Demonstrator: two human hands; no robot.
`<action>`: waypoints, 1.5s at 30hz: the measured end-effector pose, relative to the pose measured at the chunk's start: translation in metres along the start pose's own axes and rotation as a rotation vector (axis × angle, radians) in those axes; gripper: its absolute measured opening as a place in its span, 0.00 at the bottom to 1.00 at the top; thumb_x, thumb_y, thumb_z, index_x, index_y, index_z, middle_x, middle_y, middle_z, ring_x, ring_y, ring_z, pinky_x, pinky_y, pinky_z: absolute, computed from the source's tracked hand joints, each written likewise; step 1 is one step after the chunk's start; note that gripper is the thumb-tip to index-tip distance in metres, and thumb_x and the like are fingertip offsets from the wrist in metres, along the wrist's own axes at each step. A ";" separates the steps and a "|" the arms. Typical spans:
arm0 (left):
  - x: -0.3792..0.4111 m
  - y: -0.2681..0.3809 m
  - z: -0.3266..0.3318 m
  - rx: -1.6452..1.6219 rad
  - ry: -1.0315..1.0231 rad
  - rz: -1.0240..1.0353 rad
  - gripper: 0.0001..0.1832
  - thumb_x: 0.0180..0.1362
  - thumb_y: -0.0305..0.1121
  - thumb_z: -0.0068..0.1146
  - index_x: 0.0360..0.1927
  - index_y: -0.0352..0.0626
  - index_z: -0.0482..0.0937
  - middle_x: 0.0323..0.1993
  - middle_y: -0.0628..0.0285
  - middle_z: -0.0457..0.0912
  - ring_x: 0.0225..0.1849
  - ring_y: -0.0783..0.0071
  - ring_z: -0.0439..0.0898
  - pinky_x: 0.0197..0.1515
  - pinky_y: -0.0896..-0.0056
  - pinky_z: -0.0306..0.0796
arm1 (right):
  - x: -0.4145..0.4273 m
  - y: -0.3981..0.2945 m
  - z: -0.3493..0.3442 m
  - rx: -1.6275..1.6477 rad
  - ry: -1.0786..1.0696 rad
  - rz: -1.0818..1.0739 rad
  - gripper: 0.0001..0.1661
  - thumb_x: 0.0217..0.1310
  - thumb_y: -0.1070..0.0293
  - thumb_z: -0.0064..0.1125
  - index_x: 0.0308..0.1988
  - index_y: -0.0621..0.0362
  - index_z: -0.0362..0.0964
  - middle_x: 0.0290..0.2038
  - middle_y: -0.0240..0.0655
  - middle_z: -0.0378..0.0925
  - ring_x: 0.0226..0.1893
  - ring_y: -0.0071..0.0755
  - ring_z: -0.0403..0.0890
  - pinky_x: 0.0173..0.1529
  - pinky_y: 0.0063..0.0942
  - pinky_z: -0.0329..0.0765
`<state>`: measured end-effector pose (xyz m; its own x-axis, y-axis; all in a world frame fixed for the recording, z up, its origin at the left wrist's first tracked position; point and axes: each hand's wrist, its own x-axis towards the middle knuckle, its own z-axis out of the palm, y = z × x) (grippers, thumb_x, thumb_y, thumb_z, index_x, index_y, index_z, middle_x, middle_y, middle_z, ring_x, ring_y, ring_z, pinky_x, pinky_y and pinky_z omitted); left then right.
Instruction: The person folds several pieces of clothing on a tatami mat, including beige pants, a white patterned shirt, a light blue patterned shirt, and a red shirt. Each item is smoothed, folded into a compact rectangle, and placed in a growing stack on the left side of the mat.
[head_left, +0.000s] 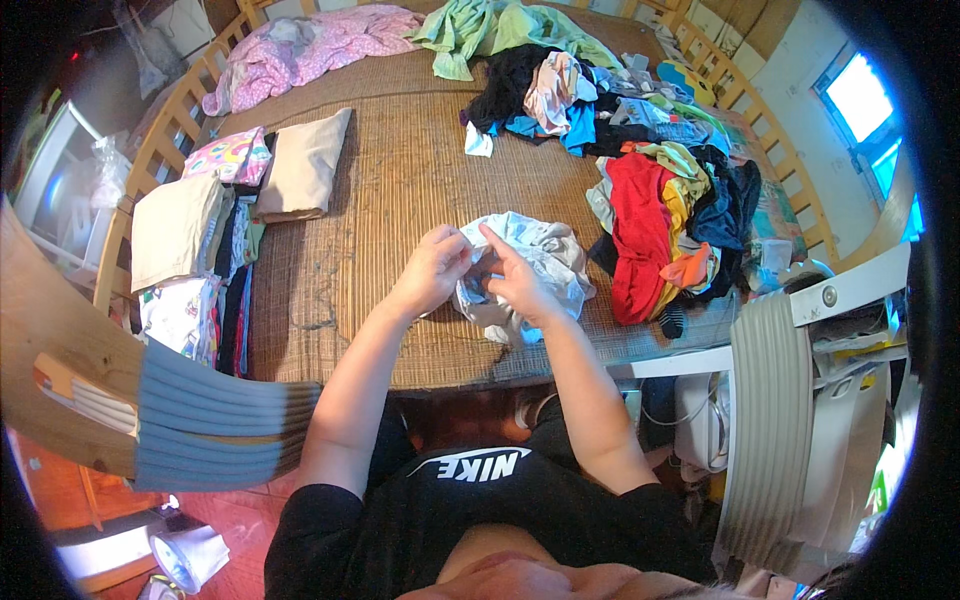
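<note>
A crumpled white and pale grey garment (551, 255) lies on the woven bed mat (390, 165) in front of me. My left hand (435, 271) is at its left edge, fingers curled together; whether cloth is pinched between them cannot be told. Over the garment, my right hand (517, 281) has its index finger extended towards the left hand and its thumb apart. Folded clothes stand in stacks at the left, among them a beige folded item (304, 165) and a cream one (176, 229). Loose clothes, with a red garment (637, 232), are heaped at the right.
Wooden bed rails (154, 157) bound the mat. A pink dotted blanket (315, 49) and a green cloth (517, 30) lie at the far end. A dark and blue clothes heap (517, 90) is beyond my right hand. A lined bin (187, 559) stands on the floor.
</note>
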<state>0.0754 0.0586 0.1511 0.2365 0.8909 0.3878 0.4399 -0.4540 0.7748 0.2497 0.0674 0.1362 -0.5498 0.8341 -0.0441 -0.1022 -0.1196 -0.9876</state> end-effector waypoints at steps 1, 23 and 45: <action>0.000 0.002 -0.001 -0.016 0.019 0.018 0.07 0.44 0.21 0.56 0.27 0.40 0.70 0.30 0.61 0.69 0.35 0.66 0.71 0.40 0.70 0.66 | 0.000 -0.004 -0.001 0.121 0.006 0.034 0.42 0.48 0.86 0.40 0.64 0.52 0.47 0.48 0.35 0.70 0.44 0.23 0.71 0.47 0.21 0.69; -0.004 -0.006 0.003 -0.195 -0.039 -0.222 0.05 0.53 0.24 0.50 0.33 0.42 0.68 0.26 0.59 0.71 0.30 0.67 0.72 0.36 0.70 0.67 | 0.004 0.014 -0.012 -0.951 0.516 -0.114 0.16 0.47 0.68 0.60 0.38 0.57 0.68 0.23 0.48 0.75 0.27 0.50 0.78 0.32 0.38 0.73; -0.068 -0.061 -0.091 0.218 0.077 -0.425 0.07 0.52 0.29 0.51 0.28 0.36 0.77 0.27 0.53 0.76 0.31 0.60 0.76 0.38 0.66 0.69 | -0.060 -0.061 -0.077 -0.976 0.113 0.367 0.17 0.50 0.60 0.58 0.26 0.67 0.72 0.25 0.53 0.73 0.30 0.51 0.76 0.35 0.38 0.70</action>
<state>-0.0467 0.0264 0.1232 -0.0647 0.9927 0.1018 0.6568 -0.0345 0.7533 0.3528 0.0667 0.1874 -0.3257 0.8863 -0.3292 0.7960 0.0692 -0.6013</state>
